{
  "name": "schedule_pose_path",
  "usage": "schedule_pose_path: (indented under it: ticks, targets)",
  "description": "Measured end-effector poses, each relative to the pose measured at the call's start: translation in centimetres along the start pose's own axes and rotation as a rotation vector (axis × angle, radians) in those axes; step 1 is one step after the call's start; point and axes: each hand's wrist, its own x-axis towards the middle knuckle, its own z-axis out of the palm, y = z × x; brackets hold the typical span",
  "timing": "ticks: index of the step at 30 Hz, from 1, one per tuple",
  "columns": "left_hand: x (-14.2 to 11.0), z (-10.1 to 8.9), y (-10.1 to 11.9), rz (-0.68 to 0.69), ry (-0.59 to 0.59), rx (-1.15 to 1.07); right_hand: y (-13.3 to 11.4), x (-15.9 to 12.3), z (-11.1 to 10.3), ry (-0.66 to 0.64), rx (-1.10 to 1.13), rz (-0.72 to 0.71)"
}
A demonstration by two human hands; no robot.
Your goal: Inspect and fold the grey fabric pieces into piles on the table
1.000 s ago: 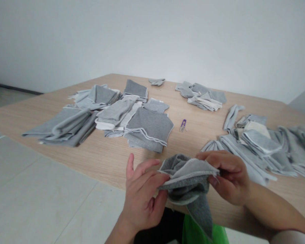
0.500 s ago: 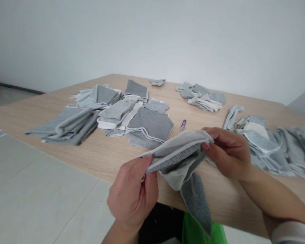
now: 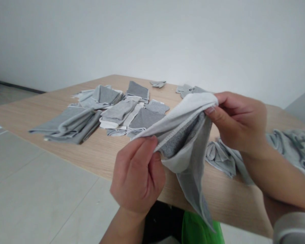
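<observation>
I hold a grey cloth piece (image 3: 185, 142) with a white edge stretched between both hands above the near edge of the wooden table (image 3: 96, 156). My left hand (image 3: 138, 176) pinches its lower left corner, fingers closed. My right hand (image 3: 240, 122) pinches the upper right corner, raised higher, so the top edge slants up to the right. The rest of the cloth hangs down in folds toward my lap.
Several folded grey and white cloth pieces (image 3: 109, 112) lie spread over the left and middle of the table. A loose heap of more pieces (image 3: 289, 145) lies at the right. Something bright green (image 3: 200, 230) sits below the table edge. Pale floor tiles (image 3: 40, 193) lie left.
Both hands have risen and moved apart, pulling the bunched cloth out into a taut slanted edge. My right hand went up most and now covers the far pile and the small purple tool.
</observation>
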Motion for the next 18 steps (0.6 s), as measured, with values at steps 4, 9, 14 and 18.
schedule_pose_path:
  ticks: [4,9,14,18]
  targets:
    - [0.8,-0.2,0.6,0.022,-0.001,-0.012,-0.4,2.0,-0.5,0.048,-0.086,-0.109]
    - [2.3,-0.3,1.1,0.044,0.082,-0.023,-1.0,4.2,-1.3,0.085,-0.133,-0.182]
    - [3.1,-0.1,1.7,0.025,0.114,-0.102,-1.9,5.3,-2.0,0.072,-0.146,-0.208]
    - [3.4,0.0,2.1,0.015,0.135,-0.117,-2.4,5.8,-2.4,0.052,-0.169,-0.237]
